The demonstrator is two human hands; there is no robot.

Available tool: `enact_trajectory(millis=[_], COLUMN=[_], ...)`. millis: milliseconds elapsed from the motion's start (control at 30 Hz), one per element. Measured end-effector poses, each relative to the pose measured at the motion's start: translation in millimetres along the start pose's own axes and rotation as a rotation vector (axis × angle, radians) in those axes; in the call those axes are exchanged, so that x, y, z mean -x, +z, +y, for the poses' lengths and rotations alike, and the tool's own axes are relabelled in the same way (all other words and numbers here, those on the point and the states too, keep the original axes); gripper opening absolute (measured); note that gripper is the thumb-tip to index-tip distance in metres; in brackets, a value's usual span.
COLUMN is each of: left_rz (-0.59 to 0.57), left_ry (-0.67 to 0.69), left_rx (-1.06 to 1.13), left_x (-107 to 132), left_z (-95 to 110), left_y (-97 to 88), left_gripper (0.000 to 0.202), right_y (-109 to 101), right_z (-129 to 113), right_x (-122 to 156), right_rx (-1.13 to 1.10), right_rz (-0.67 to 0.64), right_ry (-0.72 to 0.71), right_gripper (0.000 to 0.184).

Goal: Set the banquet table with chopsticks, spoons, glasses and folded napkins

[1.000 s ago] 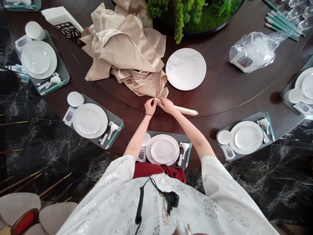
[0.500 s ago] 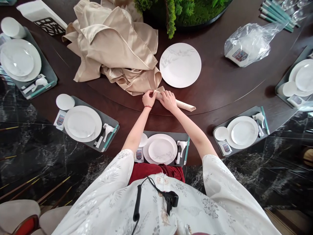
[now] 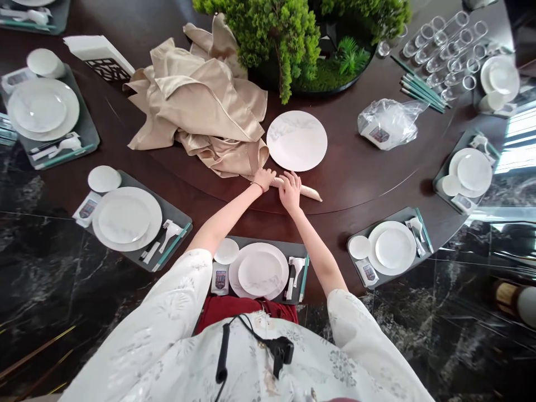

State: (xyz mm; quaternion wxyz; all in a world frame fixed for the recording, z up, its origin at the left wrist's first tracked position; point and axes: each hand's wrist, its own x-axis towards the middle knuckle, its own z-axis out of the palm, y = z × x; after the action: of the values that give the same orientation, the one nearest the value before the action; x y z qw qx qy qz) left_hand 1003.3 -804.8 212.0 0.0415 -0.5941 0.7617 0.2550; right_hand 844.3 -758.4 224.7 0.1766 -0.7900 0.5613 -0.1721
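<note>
A beige cloth napkin [image 3: 310, 193], rolled into a narrow tube, lies on the dark wooden table between my hands. My left hand [image 3: 264, 178] is closed around its left end, covering that end. Across the middle of the roll lies my right hand [image 3: 290, 190], its fingers curled over the cloth; the right end sticks out past it. Just left and above, a heap of loose beige napkins [image 3: 205, 95] reaches close to my left hand. A round white plate [image 3: 297, 140] with grey marbling sits just beyond my hands.
A place setting on a grey mat [image 3: 247, 241] lies below my forearms, with similar settings left and right. A planter of green foliage [image 3: 276, 44] stands at the back. To the right are a clear plastic bag [image 3: 391, 125], teal-wrapped sticks [image 3: 424, 92] and several glasses [image 3: 454, 50].
The view has shifted, bringing more of the foliage and glasses into sight. My left hand now covers the roll's left end, which showed before. The roll stays between my hands.
</note>
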Motion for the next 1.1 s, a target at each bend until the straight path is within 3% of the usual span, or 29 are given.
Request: enact_trajectory(millis=[67, 133, 233, 300, 367, 467, 567, 700, 800, 867, 1000, 1100], left_rz=[-0.230, -0.439, -0.688, -0.801, -0.843, -0.803, -0.681, -0.371, -0.069, 0.067, 0.164, 0.157], left_ry=[-0.017, 0.012, 0.037, 0.027, 0.039, 0.074, -0.054, -0.235, -0.263, -0.274, -0.414, -0.496], left_rx=[0.010, 0.172, 0.696, 1.029, 1.236, 1.405, 1.567, 1.757, 1.834, 1.885, 1.931, 1.966], left_x=[4.2, 27.8, 93.2, 146.0, 197.4, 260.9, 305.2, 345.0, 369.3, 384.9, 413.5, 429.5], left_z=[9.3, 16.0, 21.5, 24.5, 28.6, 35.6, 43.3, 63.3, 85.2, 98.7, 116.8, 122.7], left_y=[-5.8, -5.9, 4.1, 14.5, 24.1, 35.4, 46.1, 64.2, 79.2, 88.1, 101.0, 107.3], left_gripper=[0.052, 0.043, 0.038, 0.046, 0.054, 0.062, 0.050, 0.040, 0.042, 0.044, 0.044, 0.042], right_y=[-13.8, -28.4, -50.3, -63.6, -73.9, -80.9, -79.0, -69.6, -58.9, -50.9, -41.8, -46.8], right_z=[-1.1, -2.3, -7.9, -18.2, -35.0, -66.5, -96.8, -135.9, -167.3, -185.9, -204.6, -203.2], right_x=[35.1, 72.9, 125.6, 155.3, 180.4, 211.0, 237.0, 276.8, 310.9, 330.6, 354.0, 364.0], right_rx=[-0.037, -0.056, -0.052, -0.037, -0.043, -0.119, -0.228, -0.419, -0.616, -0.752, -0.817, -0.751], right_rz=[0.045, 0.066, 0.035, -0.069, -0.231, -0.407, -0.417, -0.260, -0.058, 0.074, 0.248, 0.198], right_ry=[0.023, 0.035, -0.052, -0.231, -0.473, -0.745, -0.750, -0.479, -0.144, 0.077, 0.335, 0.308], right_gripper=[0.039, 0.037, 0.044, 0.051, 0.049, 0.038, 0.030, 0.011, 0.024, 0.030, 0.036, 0.037])
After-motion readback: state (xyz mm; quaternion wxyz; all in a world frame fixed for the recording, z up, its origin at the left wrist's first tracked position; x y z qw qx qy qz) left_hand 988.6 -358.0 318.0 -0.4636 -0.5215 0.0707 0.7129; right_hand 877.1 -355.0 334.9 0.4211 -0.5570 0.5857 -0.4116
